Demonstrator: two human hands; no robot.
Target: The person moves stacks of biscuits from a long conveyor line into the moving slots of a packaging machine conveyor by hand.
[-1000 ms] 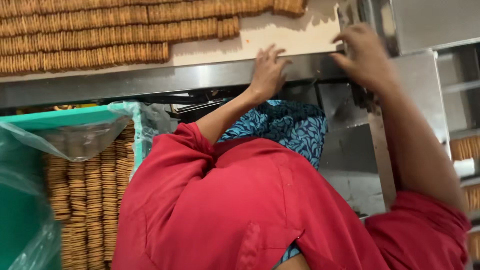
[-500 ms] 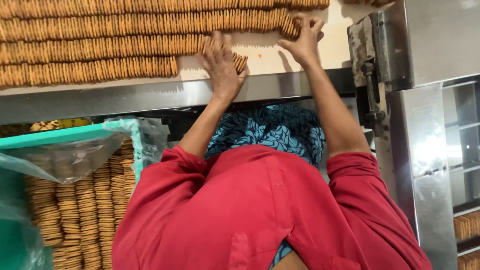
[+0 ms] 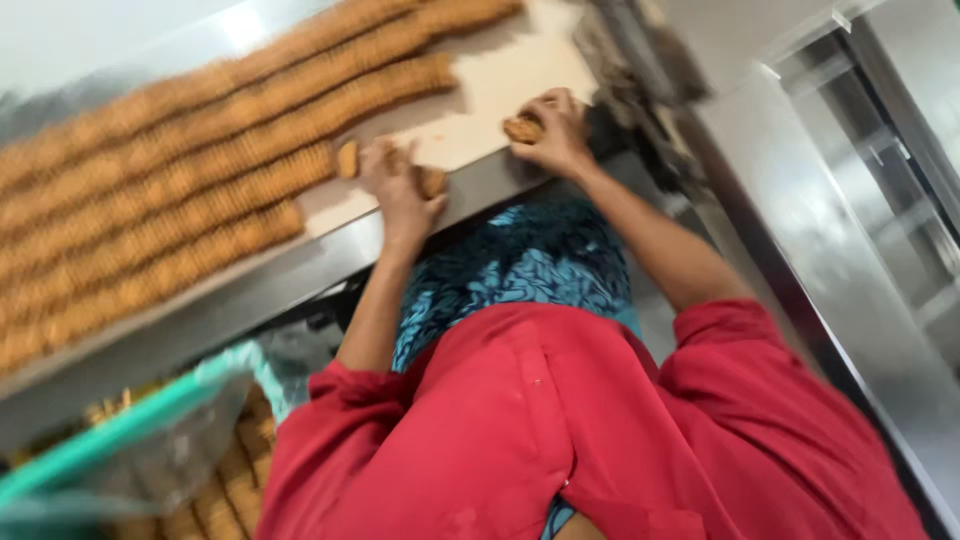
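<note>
A short stack of biscuits [image 3: 523, 128] sits gripped in the right hand [image 3: 556, 135] at upper centre, while the left hand [image 3: 400, 190] closes on more biscuits [image 3: 432, 182] just left of it, both on the pale surface [image 3: 500, 85] beside long biscuit rows [image 3: 200, 170] filling the upper left.

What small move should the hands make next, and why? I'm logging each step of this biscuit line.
Probably close the two hands together: the left hand and right hand each grip loose biscuits on the pale belt, apart from the packed rows.
</note>
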